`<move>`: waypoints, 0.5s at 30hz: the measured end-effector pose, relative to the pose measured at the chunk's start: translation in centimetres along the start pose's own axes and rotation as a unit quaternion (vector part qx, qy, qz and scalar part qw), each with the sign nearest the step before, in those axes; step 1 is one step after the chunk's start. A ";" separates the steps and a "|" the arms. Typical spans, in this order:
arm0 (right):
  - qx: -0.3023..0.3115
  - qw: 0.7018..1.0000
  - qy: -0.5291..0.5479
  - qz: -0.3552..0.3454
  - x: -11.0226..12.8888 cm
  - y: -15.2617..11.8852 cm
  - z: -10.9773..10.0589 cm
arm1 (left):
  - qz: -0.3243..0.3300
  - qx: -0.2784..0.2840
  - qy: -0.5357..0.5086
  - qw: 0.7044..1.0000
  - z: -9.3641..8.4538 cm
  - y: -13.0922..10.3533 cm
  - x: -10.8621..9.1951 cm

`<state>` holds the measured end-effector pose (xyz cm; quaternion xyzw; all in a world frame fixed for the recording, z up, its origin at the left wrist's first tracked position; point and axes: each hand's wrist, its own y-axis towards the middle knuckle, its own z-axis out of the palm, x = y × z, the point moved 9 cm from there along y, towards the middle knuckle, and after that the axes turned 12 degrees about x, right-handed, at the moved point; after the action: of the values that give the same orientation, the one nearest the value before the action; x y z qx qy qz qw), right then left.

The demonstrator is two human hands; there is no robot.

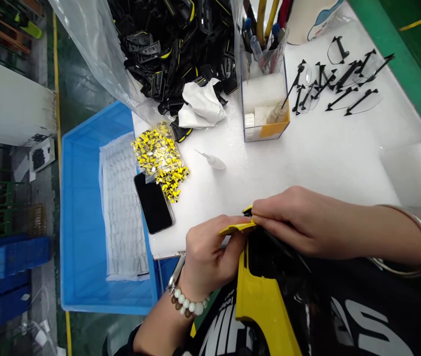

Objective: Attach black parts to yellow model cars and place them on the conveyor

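Note:
Near the table's front edge, a yellow and black plastic shell (pixel 264 301), shaped like a model car body, is held in both hands. My left hand (pixel 208 249) is closed on its yellow upper edge, thumb below and fingers above. The fingers of my right hand (pixel 292 220) are pinched together at that same edge, close to the left fingertips. A small black and yellow piece (pixel 247 211) shows at the right fingertips; most of it is hidden. Beyond the hands, a small white dropper bottle (pixel 214 161) lies on the white tabletop (pixel 210 190).
Small yellow and black pieces (pixel 158 153) spill from a clear bag beside a phone (pixel 154 203). Behind are black parts (pixel 181 44) in plastic and a clear organizer (pixel 266 131). Thin black parts (pixel 340 81) lie right. A blue bin (pixel 80 222) stands left.

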<state>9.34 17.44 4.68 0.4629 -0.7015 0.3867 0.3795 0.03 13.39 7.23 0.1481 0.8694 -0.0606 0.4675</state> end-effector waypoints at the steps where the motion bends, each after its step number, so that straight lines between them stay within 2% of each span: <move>1: -0.003 1.000 -0.002 -0.001 0.0 0.0 0.1 | -0.002 0.000 -0.002 1.000 0.0 0.1 0.1; 5: 0.002 1.000 0.007 0.027 -0.3 0.1 0.0 | -0.001 0.008 -0.009 1.000 0.1 0.4 0.1; 12: 0.083 0.991 0.034 0.103 -0.9 0.9 -1.1 | 0.000 0.012 -0.007 1.000 -0.2 0.4 0.0; 15: 0.097 0.991 0.007 0.095 -0.5 1.2 -1.1 | 0.000 0.014 0.002 1.000 -0.2 0.4 -0.3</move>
<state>8.50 18.93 4.50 0.4264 -0.6989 0.4901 0.2993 0.15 13.76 7.56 0.1548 0.8693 -0.0730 0.4637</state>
